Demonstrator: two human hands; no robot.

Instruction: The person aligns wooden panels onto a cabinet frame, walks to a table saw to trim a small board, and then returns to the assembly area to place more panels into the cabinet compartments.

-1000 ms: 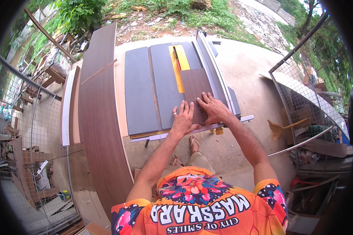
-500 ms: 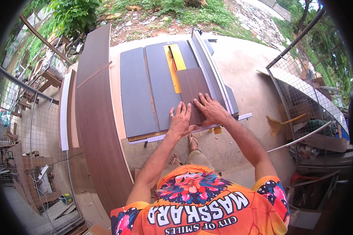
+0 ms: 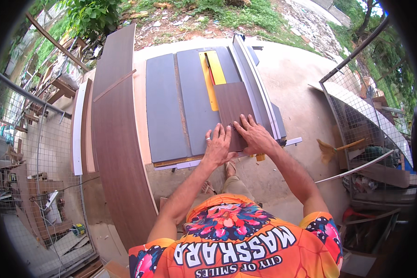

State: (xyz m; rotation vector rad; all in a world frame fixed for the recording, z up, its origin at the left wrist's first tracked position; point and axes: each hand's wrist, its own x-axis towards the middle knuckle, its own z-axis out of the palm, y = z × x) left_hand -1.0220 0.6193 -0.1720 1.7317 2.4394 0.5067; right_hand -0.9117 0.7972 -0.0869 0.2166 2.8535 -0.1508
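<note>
A dark brown wood-grain board (image 3: 230,96) lies on the grey table saw (image 3: 161,102), against the metal fence (image 3: 255,83) at its right. The board partly covers the yellow insert (image 3: 213,96); a narrow dark slot with red in it shows beyond. My left hand (image 3: 217,148) rests over the board's near-left corner and edge, fingers spread and a ring on one. My right hand (image 3: 255,136) lies open on the near part of the board, beside the fence.
Long brown panels (image 3: 118,139) lie left of the saw, with a thin strip (image 3: 113,85) across them. Wire mesh frames (image 3: 345,102) and stacked offcuts flank both sides. A straw broom (image 3: 328,150) is at right. My feet are below the saw's front rail.
The view has shifted slightly. Both hands sit very slightly nearer to me on the saw, still spread on the board; little else differs.
</note>
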